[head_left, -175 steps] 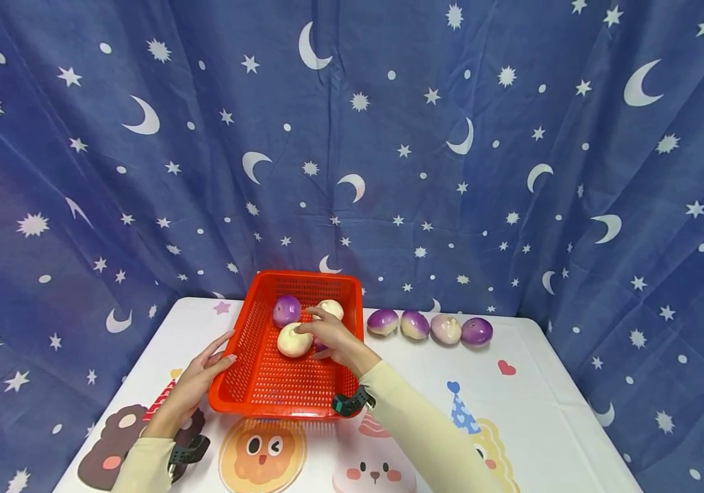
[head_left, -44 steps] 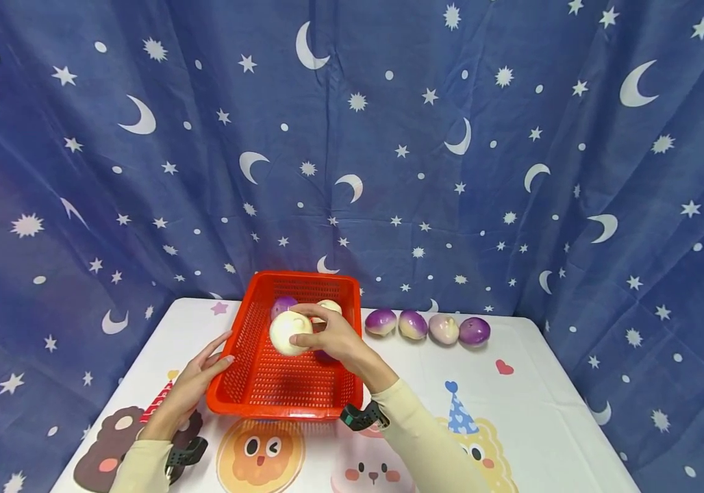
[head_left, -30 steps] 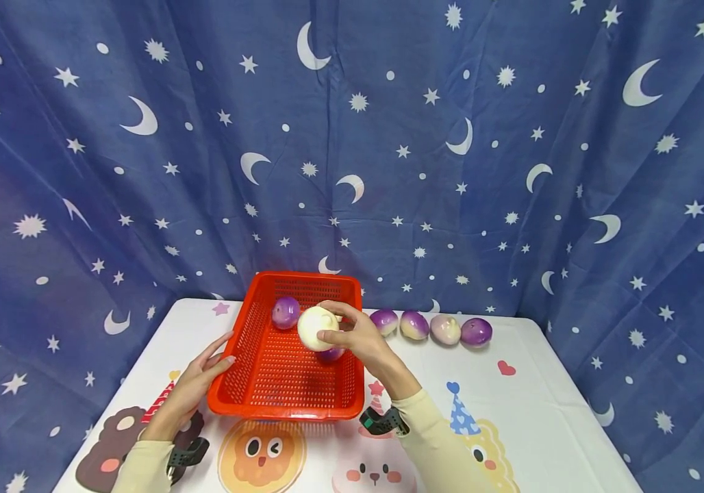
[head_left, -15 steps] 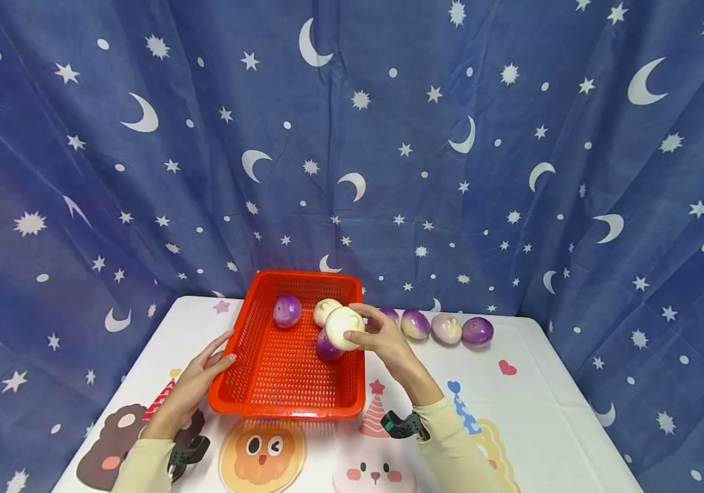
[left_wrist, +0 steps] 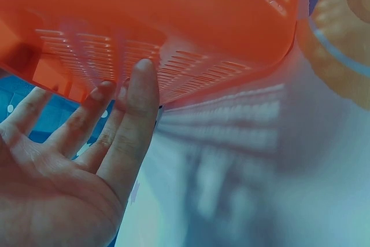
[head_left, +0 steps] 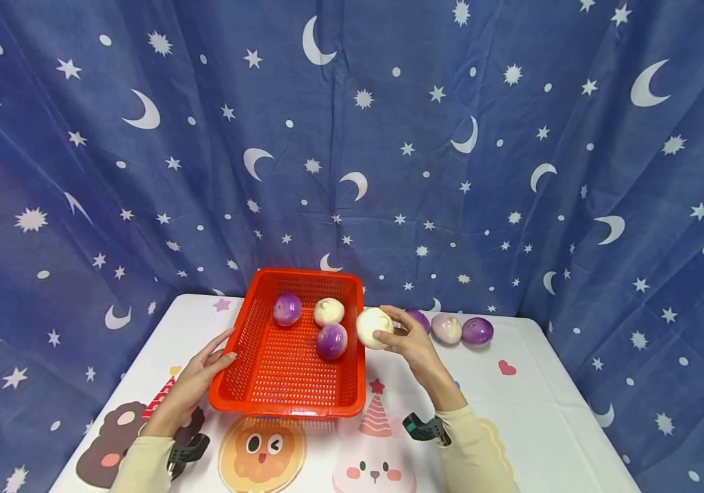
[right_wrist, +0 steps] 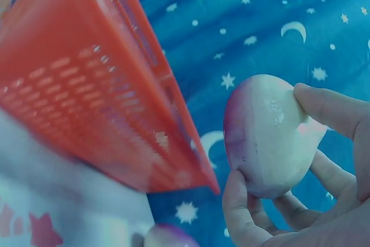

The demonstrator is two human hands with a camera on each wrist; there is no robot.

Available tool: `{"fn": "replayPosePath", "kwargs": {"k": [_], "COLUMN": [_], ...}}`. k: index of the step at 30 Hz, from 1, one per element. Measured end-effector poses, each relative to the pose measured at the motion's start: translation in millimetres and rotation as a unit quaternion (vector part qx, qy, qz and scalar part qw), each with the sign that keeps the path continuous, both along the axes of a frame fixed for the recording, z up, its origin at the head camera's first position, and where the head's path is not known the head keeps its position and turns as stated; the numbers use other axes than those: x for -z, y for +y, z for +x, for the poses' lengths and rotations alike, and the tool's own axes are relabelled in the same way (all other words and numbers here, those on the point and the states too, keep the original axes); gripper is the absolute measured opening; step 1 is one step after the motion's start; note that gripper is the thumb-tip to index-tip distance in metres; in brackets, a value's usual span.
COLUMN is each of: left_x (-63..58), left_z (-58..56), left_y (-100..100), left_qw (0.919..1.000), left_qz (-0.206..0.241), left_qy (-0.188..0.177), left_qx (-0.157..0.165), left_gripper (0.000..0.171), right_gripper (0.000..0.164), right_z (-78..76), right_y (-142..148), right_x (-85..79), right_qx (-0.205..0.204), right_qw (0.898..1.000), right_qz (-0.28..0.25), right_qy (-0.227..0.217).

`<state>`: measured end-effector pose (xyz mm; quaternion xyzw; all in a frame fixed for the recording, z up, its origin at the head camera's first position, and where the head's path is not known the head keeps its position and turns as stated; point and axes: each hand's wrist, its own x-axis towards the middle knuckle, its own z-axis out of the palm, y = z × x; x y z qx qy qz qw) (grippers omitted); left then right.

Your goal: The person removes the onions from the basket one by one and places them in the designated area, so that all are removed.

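Observation:
My right hand (head_left: 412, 341) grips a turnip (head_left: 373, 328) just beyond the basket's right rim. In the right wrist view the held turnip (right_wrist: 269, 137) has a cream body and a purple side, pinched between thumb and fingers. Its lower edge is raised beside the red plastic basket (head_left: 293, 412). Inside the basket lie a purple turnip (head_left: 287, 309) at the back left, a cream-side-up turnip (head_left: 329, 311) and another purple turnip (head_left: 331, 341). My left hand (head_left: 194, 380) rests at the basket's left side; its extended fingers (left_wrist: 136, 120) touch the slotted wall in the left wrist view.
Right of the basket, along the back of the table (head_left: 549, 404), stands a row of turnips: a purple one (head_left: 418, 319) partly behind my hand, a pale one (head_left: 446, 329) and a purple one (head_left: 477, 331). A blue starry curtain (head_left: 450, 205) hangs behind.
My right hand gripped the cream turnip in the basket, lifted it and carried it right, past the right rim. The left hand stays at the basket's left side.

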<state>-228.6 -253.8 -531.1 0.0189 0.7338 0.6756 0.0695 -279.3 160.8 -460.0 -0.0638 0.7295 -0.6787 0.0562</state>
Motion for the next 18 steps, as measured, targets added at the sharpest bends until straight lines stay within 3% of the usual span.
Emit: {"fn": "replayPosePath", "kwargs": {"k": [18], "left_x": [-2.3], "left_z": [2.9], "left_y": [1.9], "left_qw": [1.0000], "left_qz": [0.006], "left_qy": [0.003], "left_qx": [0.001], "left_gripper": [0.065], "right_gripper": [0.058], "right_z": [-5.9], "right_y": [26.9], "right_x": [33.1], "right_qx": [0.050], "right_qw": [0.998], "right_qz": [0.018], "right_qy": [-0.032]}}
